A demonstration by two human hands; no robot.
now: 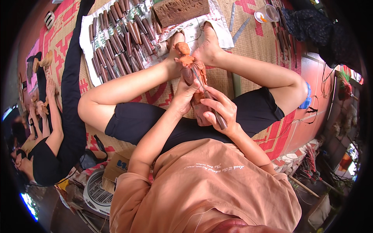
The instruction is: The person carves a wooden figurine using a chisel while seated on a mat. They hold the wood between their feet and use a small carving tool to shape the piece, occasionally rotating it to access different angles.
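Note:
A carved reddish-brown wooden figure [199, 70] stands between my bent legs, its rounded top close to my feet. My left hand [183, 95] is closed round its side, the fingers partly hidden behind the wood. Closed round the dark brown handle of a carving chisel [220, 121] is my right hand [223, 108]. The chisel's thin metal blade slants up and left along the figure and seems to touch it; the exact tip is hard to make out. Below the hands, the figure's plainer lower part [200, 113] rests near my lap.
Many wooden-handled chisels [123, 42] lie in rows on a white cloth [88, 42]. Behind my feet sits a rough wooden block [180, 11]. Loose flat blades [241, 30] and a clear plastic cup [267, 14] lie to the right. Another person [48, 155] sits at far left.

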